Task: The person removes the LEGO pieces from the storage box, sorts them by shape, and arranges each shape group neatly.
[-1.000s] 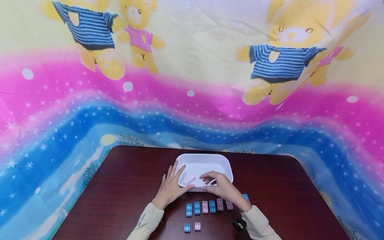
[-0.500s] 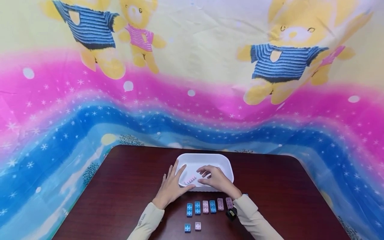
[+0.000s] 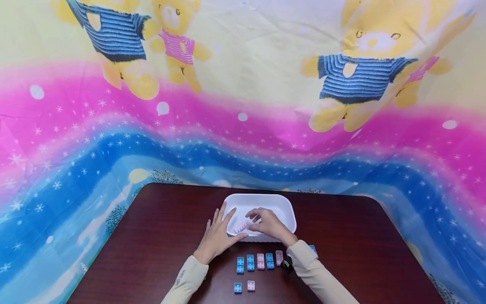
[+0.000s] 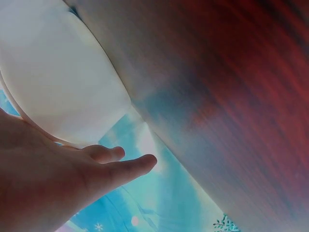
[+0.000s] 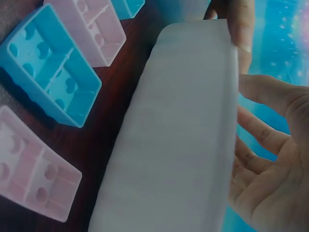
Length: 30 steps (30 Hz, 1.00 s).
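A white plastic basin stands on the table, with a pink toothed strip lying inside at its left front. My left hand spans the basin's left front corner, its fingers straight and spread along the rim. In the left wrist view, two of the left hand's fingers stick out past the basin. Over the basin's inside hangs my right hand, fingers loosely bent, thumb close to the strip. The right wrist view shows the right hand behind the basin wall; its fingertips are partly hidden, and no held thing shows.
In front of the basin, blue bricks and pink bricks form a row, partly covered by the right sleeve. Nearer lie a small blue brick and a small pink brick. A patterned cloth hangs behind the table.
My right hand has moved left and further into the basin, closer to the pink strip. Its sleeve now covers a pink brick in the row. The left hand stays in place.
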{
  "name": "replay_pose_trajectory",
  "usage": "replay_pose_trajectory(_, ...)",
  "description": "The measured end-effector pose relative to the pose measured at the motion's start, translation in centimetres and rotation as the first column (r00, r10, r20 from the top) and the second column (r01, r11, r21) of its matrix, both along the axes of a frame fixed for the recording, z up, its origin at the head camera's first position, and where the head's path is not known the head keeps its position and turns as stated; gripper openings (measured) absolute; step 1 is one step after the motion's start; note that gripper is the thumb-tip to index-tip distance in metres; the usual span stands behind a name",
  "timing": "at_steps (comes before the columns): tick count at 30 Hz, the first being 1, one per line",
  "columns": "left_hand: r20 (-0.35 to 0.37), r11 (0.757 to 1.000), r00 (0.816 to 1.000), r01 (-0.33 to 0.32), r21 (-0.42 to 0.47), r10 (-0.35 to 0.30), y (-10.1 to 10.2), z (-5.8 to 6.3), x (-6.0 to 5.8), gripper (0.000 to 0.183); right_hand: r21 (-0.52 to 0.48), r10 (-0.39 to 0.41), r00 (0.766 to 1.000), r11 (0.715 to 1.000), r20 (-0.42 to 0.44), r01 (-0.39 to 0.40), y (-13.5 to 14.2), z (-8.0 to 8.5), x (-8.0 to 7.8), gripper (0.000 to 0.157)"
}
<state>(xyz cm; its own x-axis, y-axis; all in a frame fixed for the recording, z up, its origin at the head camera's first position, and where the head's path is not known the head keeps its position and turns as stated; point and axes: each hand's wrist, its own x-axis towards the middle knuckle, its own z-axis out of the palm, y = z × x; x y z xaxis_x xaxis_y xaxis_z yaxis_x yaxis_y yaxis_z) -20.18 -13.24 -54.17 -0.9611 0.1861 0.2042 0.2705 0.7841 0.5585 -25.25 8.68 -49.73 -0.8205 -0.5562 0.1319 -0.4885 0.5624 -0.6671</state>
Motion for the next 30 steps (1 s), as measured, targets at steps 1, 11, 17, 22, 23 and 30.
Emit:
replay_pose_trajectory(1, -0.001, 1.000, 1.000, 0.000, -0.002, 0.000, 0.0, 0.0, 0.0, 0.096, 0.003, -0.001, 1.000, 1.000, 0.007, 0.001, -0.1, -0.2, -0.1, 0.029)
replay_pose_trajectory(11, -0.015, 1.000, 1.000, 0.002, -0.008, -0.002, 0.0, 0.0, 0.0, 0.094, 0.069, -0.156, 0.988, 0.986, 0.018, 0.154, -1.9, -1.5, -0.7, 0.034)
replay_pose_trajectory(17, -0.009, 1.000, 1.000, 0.000, -0.007, 0.000, -0.1, 0.0, -0.1, 0.094, 0.115, -0.240, 0.971, 0.965, 0.009, 0.238, -3.0, -1.5, -0.4, 0.045)
replay_pose_trajectory(22, -0.005, 1.000, 1.000, 0.002, -0.005, -0.002, -0.2, -0.1, -0.1, 0.094, 0.166, -0.276, 0.961, 0.949, 0.022, 0.269, -3.8, -1.5, -0.2, 0.052)
replay_pose_trajectory(23, -0.006, 1.000, 1.000, 0.003, -0.004, -0.003, -0.2, -0.1, -0.1, 0.094, 0.179, -0.282, 0.959, 0.945, 0.024, 0.273, -4.0, -1.5, -0.1, 0.053)
replay_pose_trajectory(30, -0.015, 1.000, 1.000, 0.002, 0.011, -0.002, -0.2, -0.2, -0.2, 0.091, 0.246, -0.332, 0.943, 0.916, 0.016, 0.318, -5.0, -1.2, 0.2, 0.058)
